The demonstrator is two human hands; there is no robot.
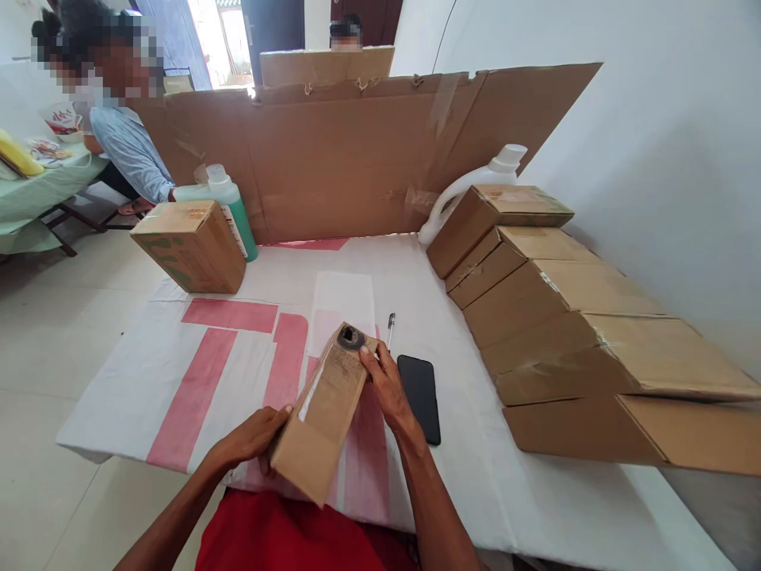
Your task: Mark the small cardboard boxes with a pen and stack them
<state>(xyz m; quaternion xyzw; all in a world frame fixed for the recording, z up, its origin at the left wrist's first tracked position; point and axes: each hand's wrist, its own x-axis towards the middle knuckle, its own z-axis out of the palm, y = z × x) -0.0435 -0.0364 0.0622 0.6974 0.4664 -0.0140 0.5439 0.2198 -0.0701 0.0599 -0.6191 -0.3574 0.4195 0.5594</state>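
Note:
Between my two hands is a narrow brown cardboard box, tilted above the table near my lap. A dark-rimmed hole shows at its far end, and a slit with something white runs along its left side. My left hand grips the near left edge, its fingertips partly hidden by the box. My right hand holds the far right corner, the thumb on top beside the hole. Close to my right hand lie a black phone and a pen. A white paper sheet lies beyond the box.
Several cardboard boxes line the table's right side, a white jug behind them. At the left back stand a carton and a green liquid bottle. A cardboard screen closes the far edge. Another person sits beyond, left.

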